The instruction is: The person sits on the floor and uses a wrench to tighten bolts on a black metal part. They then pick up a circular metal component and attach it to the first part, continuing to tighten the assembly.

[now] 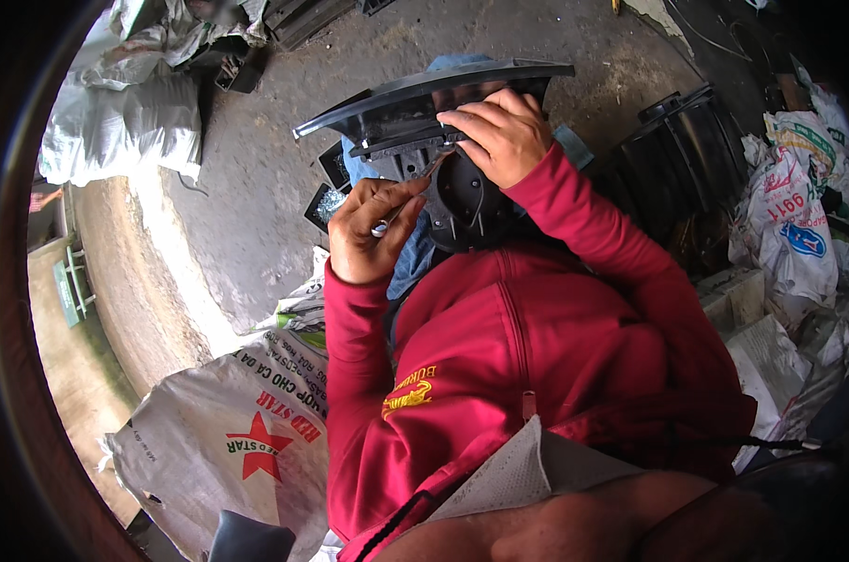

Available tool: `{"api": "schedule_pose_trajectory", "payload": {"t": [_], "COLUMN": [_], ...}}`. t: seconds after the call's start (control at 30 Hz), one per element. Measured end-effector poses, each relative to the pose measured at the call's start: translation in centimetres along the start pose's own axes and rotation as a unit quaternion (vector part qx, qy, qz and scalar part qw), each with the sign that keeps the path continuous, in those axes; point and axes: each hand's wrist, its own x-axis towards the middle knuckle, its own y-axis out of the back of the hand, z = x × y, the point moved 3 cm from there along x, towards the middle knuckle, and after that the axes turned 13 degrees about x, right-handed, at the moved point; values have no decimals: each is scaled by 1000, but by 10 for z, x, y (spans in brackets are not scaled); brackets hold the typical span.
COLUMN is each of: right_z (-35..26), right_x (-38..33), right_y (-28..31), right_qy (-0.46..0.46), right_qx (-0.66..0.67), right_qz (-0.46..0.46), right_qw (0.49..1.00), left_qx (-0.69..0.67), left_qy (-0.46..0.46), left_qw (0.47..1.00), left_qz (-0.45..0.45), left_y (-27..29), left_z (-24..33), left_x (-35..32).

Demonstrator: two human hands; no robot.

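A black plastic part (387, 117) with a long curved edge and a rounded housing below rests across my lap, over blue jeans. My left hand (373, 229) is closed round a thin metal tool (435, 165), its tip reaching toward the middle of the part. A shiny bit shows between those fingers; I cannot tell if it belongs to the tool. My right hand (504, 136) lies over the upper right of the part, thumb and fingers bent and gripping near the tool's tip. Whether those fingers also pinch something small is hidden.
Small black trays (326, 204), one with shiny metal pieces, sit on the floor left of my lap. A printed white sack (218, 450) lies at lower left. Stacked black plastic parts (672, 155) and more sacks (789, 215) stand to the right. White plastic bags (129, 122) are at upper left.
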Motion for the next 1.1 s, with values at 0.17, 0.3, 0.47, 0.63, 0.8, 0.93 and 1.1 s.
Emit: {"api": "schedule_pose_trajectory", "payload": {"t": [0.17, 0.3, 0.47, 0.63, 0.8, 0.93, 1.1], "right_z": [0, 0, 2, 5, -4, -2, -10], "right_x": [1, -1, -4, -6, -2, 2, 2], "right_y": [-1, -1, -3, -1, 2, -1, 1], "right_qy": [-3, -1, -2, -2, -25, -34, -42], "right_qx": [4, 3, 15, 26, 12, 14, 14], "right_qz": [5, 12, 22, 24, -8, -6, -6], "right_qw": [1000, 1000, 1000, 999, 1000, 999, 999], "left_qx": [47, 70, 64, -25, -107, -62, -57], "left_qy": [32, 11, 15, 18, 118, 34, 34], "left_qw": [998, 997, 997, 999, 984, 990, 987], "left_qz": [20, 36, 42, 34, 85, 119, 147], "left_y": [-11, -16, -5, 13, 24, 25, 12], "left_z": [25, 38, 53, 48, 30, 12, 2], "left_x": [4, 5, 15, 6, 4, 11, 23]}}
